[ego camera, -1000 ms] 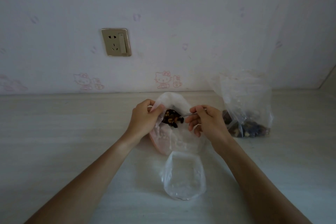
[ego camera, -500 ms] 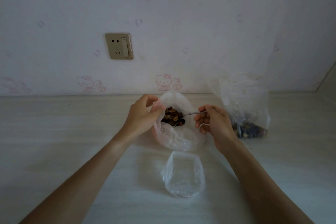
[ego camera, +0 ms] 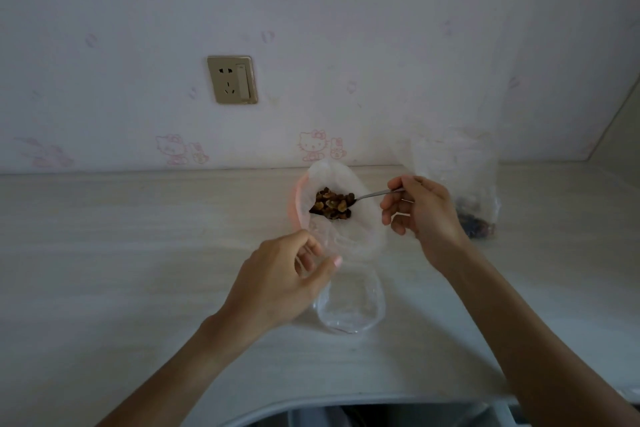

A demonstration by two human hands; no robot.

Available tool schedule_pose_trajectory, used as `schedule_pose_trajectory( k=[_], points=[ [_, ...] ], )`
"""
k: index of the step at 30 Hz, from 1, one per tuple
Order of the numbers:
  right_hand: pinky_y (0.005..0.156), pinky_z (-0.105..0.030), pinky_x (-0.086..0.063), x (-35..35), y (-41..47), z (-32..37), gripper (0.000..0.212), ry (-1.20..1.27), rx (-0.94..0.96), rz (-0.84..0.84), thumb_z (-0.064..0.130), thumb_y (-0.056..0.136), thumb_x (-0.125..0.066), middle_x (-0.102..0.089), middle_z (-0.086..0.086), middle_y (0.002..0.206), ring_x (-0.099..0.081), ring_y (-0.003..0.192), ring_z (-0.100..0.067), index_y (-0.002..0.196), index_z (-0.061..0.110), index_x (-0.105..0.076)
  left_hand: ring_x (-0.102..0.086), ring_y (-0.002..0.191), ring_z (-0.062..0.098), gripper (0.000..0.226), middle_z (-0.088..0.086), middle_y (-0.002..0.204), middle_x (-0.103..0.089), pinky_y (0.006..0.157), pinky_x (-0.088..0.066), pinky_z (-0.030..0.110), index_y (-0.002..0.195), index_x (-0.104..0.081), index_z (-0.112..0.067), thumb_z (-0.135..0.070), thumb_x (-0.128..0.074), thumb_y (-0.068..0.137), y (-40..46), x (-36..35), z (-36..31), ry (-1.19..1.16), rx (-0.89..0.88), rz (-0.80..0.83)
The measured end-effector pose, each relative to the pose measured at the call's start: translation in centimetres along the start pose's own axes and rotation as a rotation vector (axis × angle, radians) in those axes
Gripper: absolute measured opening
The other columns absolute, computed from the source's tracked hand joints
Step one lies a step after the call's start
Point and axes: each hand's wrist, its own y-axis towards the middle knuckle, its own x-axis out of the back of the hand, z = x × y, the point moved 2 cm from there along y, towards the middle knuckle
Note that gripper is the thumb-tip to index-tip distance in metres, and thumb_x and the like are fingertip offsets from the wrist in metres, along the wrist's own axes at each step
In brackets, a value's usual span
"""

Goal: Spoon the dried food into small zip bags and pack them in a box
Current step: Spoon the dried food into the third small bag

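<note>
A white plastic bag [ego camera: 349,236] lies open on the table over something pink, with dark dried food [ego camera: 332,204] showing in its mouth. My right hand [ego camera: 419,215] holds a metal spoon [ego camera: 375,195] by the handle, its bowl at the edge of the food. My left hand [ego camera: 287,279] hovers below the bag near its lower rim, fingers curled and apart; I cannot tell whether they touch the plastic. A small clear zip bag [ego camera: 349,305] lies flat just below, partly hidden by my left hand.
A second clear bag [ego camera: 464,191] with dark dried food at its bottom stands to the right against the wall. A wall socket [ego camera: 232,80] sits above the table. The table's front edge curves near my forearms.
My left hand has let go of the bag's upper left rim and moved down toward the small zip bag. The right hand has shifted right with the spoon.
</note>
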Motion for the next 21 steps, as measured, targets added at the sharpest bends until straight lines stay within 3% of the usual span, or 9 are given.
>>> schedule_pose_trajectory(
  k=[3, 7, 13, 17, 21],
  points=[
    [0.040, -0.028, -0.038, 0.7, -1.7, 0.6, 0.029, 0.014, 0.013, 0.049, 0.015, 0.110, -0.041, -0.067, -0.018, 0.070, -0.062, 0.053, -0.030, 0.094, 0.001, -0.062, -0.065, 0.074, -0.007, 0.043, -0.020, 0.076, -0.069, 0.064, -0.050, 0.018, 0.087, -0.065, -0.037, -0.079, -0.063, 0.077, -0.4, -0.9, 0.6, 0.067, 0.070, 0.047],
    [0.041, -0.029, -0.040, 2.0, -4.5, 0.8, 0.029, 0.067, 0.008, 0.125, 0.016, 0.109, -0.042, -0.065, -0.021, 0.073, -0.061, 0.055, -0.032, 0.094, 0.001, -0.062, -0.065, 0.070, -0.006, 0.025, -0.027, 0.075, -0.069, 0.063, -0.048, 0.022, 0.079, -0.069, -0.035, -0.060, -0.073, 0.083, -0.1, -1.5, 1.3, 0.055, 0.129, 0.052],
    [0.040, -0.029, -0.040, 3.3, -8.0, 0.4, 0.030, 0.063, -0.013, 0.228, 0.020, 0.106, -0.045, -0.064, -0.024, 0.074, -0.060, 0.053, -0.033, 0.090, 0.004, -0.065, -0.065, 0.068, -0.005, 0.021, -0.023, 0.072, -0.070, 0.061, -0.046, 0.023, 0.079, -0.073, -0.035, -0.054, -0.073, 0.088, 0.6, -1.7, 1.8, 0.025, 0.178, 0.054],
    [0.042, -0.032, -0.043, 3.6, -8.9, 0.0, 0.032, -0.242, 0.094, 0.282, 0.020, 0.108, -0.042, -0.070, -0.017, 0.074, -0.065, 0.059, -0.035, 0.094, 0.002, -0.064, -0.067, 0.068, -0.001, 0.019, -0.020, 0.070, -0.072, 0.069, -0.054, 0.028, 0.079, -0.075, -0.034, -0.046, -0.071, 0.094, 1.2, -1.5, 1.8, -0.057, 0.184, 0.093],
    [0.055, -0.029, -0.051, 3.6, -9.6, 0.8, 0.029, -0.662, 0.391, 0.463, 0.032, 0.106, -0.044, -0.073, -0.001, 0.084, -0.071, 0.072, -0.024, 0.106, 0.018, -0.069, -0.067, 0.066, -0.002, 0.017, -0.015, 0.071, -0.074, 0.066, -0.051, 0.021, 0.079, -0.077, -0.033, -0.037, -0.073, 0.094, 1.8, -0.8, 2.0, -0.081, 0.193, 0.102]
  ],
)
